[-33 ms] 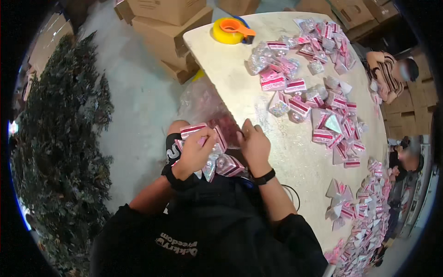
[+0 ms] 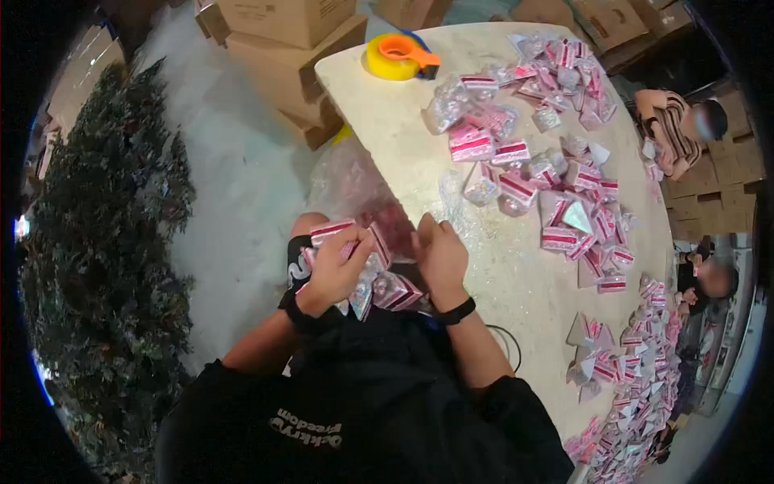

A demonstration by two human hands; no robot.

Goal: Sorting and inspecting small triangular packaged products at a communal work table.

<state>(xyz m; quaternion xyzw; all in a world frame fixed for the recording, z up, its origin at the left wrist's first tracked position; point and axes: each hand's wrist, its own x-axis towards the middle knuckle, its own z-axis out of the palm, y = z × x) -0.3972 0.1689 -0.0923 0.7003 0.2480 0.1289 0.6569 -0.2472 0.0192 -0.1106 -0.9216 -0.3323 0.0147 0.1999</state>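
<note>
Pink packets (image 2: pixel 396 290) heaped on our lap (image 2: pixel 297 270) could slide off if we shift; left hand (image 2: pixel 337 270) and right hand (image 2: pixel 443 256) fingers look curled, can't tell what's gripped.

Packets (image 2: pixel 332 229) partly behind left hand (image 2: pixel 335 271)

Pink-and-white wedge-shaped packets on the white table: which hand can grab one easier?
Probably the right hand: it is at the table's edge, nearer those packets. The left hand is farther away, among lap packets.
</note>
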